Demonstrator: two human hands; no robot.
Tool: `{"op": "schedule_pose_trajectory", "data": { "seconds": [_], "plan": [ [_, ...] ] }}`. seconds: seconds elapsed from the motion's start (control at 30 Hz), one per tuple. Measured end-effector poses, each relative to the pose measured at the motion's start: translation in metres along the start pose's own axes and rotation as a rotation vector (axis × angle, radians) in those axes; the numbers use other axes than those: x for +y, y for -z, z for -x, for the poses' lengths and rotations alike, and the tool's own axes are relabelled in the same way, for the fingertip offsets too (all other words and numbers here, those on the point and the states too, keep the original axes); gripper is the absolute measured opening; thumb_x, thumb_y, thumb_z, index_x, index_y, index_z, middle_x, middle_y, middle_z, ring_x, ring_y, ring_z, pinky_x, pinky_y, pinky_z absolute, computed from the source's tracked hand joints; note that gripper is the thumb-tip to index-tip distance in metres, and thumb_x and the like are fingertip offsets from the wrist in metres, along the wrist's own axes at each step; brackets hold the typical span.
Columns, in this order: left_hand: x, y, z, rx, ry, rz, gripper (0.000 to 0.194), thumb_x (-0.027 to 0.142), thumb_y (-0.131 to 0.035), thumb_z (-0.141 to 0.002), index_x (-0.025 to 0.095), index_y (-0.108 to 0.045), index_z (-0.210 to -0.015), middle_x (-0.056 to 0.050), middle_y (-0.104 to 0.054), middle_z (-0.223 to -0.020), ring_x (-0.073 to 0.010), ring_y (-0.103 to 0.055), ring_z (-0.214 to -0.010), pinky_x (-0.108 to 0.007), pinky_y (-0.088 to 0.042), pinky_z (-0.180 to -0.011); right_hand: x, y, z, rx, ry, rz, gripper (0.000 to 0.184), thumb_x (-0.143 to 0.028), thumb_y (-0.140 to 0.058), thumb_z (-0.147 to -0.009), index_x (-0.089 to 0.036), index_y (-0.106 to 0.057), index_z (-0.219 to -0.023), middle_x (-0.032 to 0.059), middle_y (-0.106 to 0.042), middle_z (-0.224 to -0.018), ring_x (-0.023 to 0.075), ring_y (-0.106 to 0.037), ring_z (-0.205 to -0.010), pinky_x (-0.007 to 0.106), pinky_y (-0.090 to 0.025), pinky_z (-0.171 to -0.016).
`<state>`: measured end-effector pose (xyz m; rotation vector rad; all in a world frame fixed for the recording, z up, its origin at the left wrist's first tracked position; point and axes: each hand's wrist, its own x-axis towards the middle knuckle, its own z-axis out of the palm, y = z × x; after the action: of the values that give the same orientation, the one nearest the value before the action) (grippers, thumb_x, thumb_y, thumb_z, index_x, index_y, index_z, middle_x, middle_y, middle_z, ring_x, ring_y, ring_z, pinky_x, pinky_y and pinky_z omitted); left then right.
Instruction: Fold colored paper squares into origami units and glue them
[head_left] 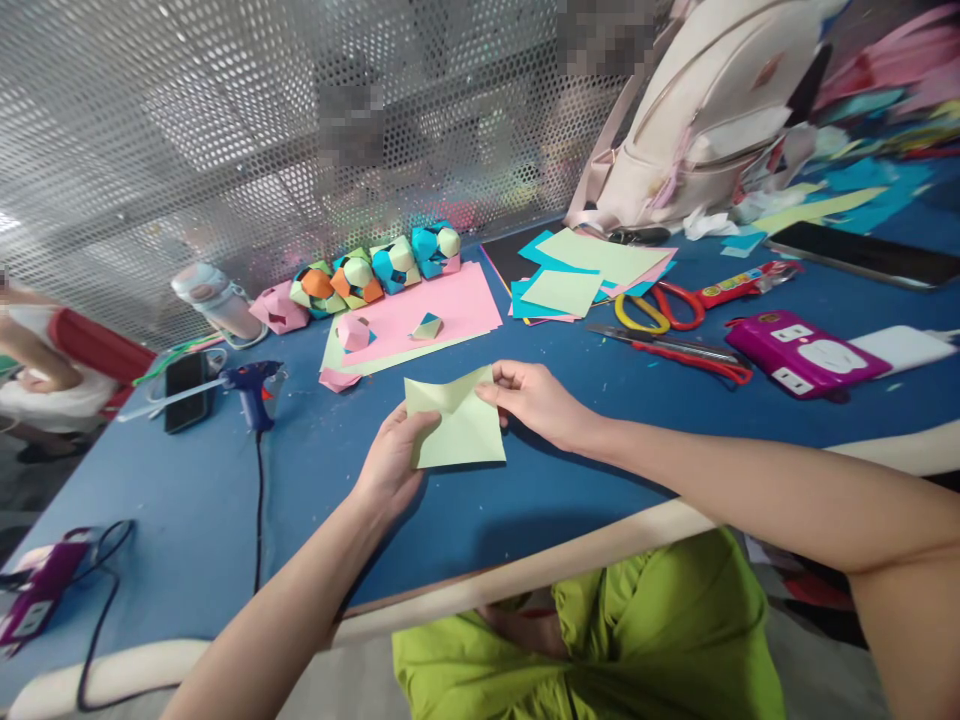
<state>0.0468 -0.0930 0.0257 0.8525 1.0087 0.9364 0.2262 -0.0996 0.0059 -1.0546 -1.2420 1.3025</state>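
Note:
A square sheet of pale green paper (466, 432) is held up over the blue table, its top edge bent into a V-shaped crease. My left hand (394, 450) pinches its left side, thumb lying on the front face. At the upper right corner, my right hand (534, 400) grips it between thumb and fingers. Just beyond are pink sheets (450, 310) bearing a small pink folded paper piece (354, 334) and a small green and blue folded piece (427, 327). A row of several folded paper balls (358, 278) stands behind them.
A hot glue gun (255, 388) and phone (187, 390) lie left. Right are scissors (679, 308), a purple power strip (802, 352), another phone (866, 254) and stacked colored paper (600, 262). A backpack (705, 110) leans on the perforated metal screen (225, 120). A person's arm (37, 350) shows far left.

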Motion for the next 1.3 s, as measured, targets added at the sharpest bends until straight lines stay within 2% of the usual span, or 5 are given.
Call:
{"op": "schedule_pose_trajectory", "data": {
  "seconds": [0.13,0.4,0.7,1.13,1.3],
  "plan": [
    [0.0,-0.0004,-0.0002,0.019,-0.012,0.0,0.025,0.019,-0.07,-0.064,0.013,-0.069,-0.088,-0.005,-0.073,-0.077,-0.0199,-0.068,-0.071,-0.027,-0.052,-0.066,-0.0033,-0.0005,0.0008,0.005,0.019,0.003,0.031,-0.046,-0.067,-0.073,-0.016,-0.057,-0.074,-0.0039,-0.053,-0.062,0.008,-0.047,-0.051,0.024,-0.037,-0.05],
    [0.0021,-0.0023,0.002,0.054,-0.009,-0.08,0.018,0.024,-0.072,-0.061,0.013,-0.07,-0.075,-0.001,-0.069,-0.064,-0.0137,-0.06,-0.055,-0.022,-0.043,-0.053,-0.005,-0.0007,0.0022,0.021,0.058,0.051,0.029,-0.046,-0.067,-0.074,-0.017,-0.061,-0.075,-0.0024,-0.054,-0.063,0.0091,-0.046,-0.053,0.024,-0.035,-0.05],
    [0.0012,-0.0015,0.0016,-0.009,0.026,-0.013,0.03,0.018,-0.071,-0.063,0.01,-0.069,-0.092,-0.011,-0.074,-0.087,-0.0252,-0.07,-0.075,-0.033,-0.055,-0.071,-0.0047,-0.0015,0.0013,0.031,-0.03,0.0,0.032,-0.046,-0.068,-0.07,-0.016,-0.058,-0.071,-0.003,-0.054,-0.063,0.0089,-0.047,-0.054,0.024,-0.037,-0.052],
    [0.0022,-0.0035,0.0023,0.024,0.023,-0.004,0.029,0.017,-0.071,-0.065,0.011,-0.068,-0.093,-0.009,-0.075,-0.085,-0.025,-0.071,-0.077,-0.034,-0.057,-0.072,-0.0042,-0.003,0.0014,0.048,-0.041,-0.021,0.032,-0.046,-0.068,-0.068,-0.017,-0.057,-0.072,-0.002,-0.055,-0.066,0.0097,-0.048,-0.056,0.024,-0.038,-0.052],
    [0.0026,-0.0049,0.005,0.002,0.035,-0.039,0.035,0.016,-0.074,-0.06,0.011,-0.068,-0.094,-0.01,-0.075,-0.084,-0.0262,-0.071,-0.076,-0.036,-0.057,-0.073,-0.0028,-0.0024,0.0025,0.074,0.034,0.091,0.034,-0.048,-0.064,-0.073,-0.018,-0.051,-0.065,-0.004,-0.047,-0.059,0.0097,-0.043,-0.056,0.024,-0.036,-0.053]
  ]
}}
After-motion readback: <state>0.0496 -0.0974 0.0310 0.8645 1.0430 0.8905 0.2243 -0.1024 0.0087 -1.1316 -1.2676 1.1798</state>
